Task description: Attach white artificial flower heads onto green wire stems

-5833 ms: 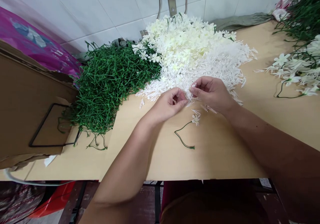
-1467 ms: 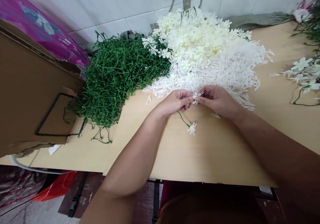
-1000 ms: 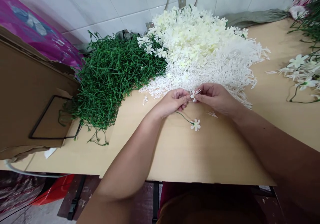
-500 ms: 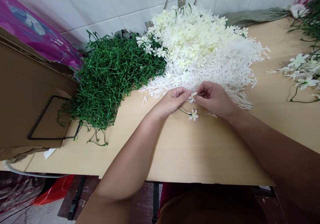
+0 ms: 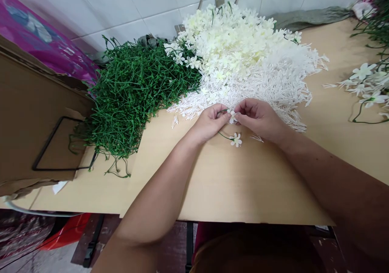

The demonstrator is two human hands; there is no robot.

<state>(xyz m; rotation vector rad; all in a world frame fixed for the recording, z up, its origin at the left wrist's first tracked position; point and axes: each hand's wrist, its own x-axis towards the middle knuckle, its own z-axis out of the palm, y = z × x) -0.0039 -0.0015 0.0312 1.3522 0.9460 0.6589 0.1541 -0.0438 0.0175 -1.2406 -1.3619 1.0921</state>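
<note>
My left hand (image 5: 212, 121) pinches a green plastic stem between thumb and fingers. At the stem's tip is a small white artificial flower (image 5: 232, 117), and the fingers of my right hand (image 5: 258, 117) are closed on that flower's petals. From beneath my left hand another green stem runs out, ending in a second white flower (image 5: 236, 139) just above the board. A few white stamens (image 5: 257, 138) lie under my right hand. Directly beyond both hands spreads a heap of white stamens (image 5: 261, 82), topped by a pile of cream-white flower heads (image 5: 231, 41).
A tangled heap of green stems (image 5: 146, 78) lies at the left, beside a cardboard box (image 5: 36, 115) with a black wire frame (image 5: 48, 143). Finished-looking white flowers (image 5: 369, 82) lie at the right. The tiled wall (image 5: 164, 1) bounds the back of the table board (image 5: 212, 192).
The flower between my hands now faces up more plainly, with its green stem showing at my left fingers. Both hands have shifted only slightly.
</note>
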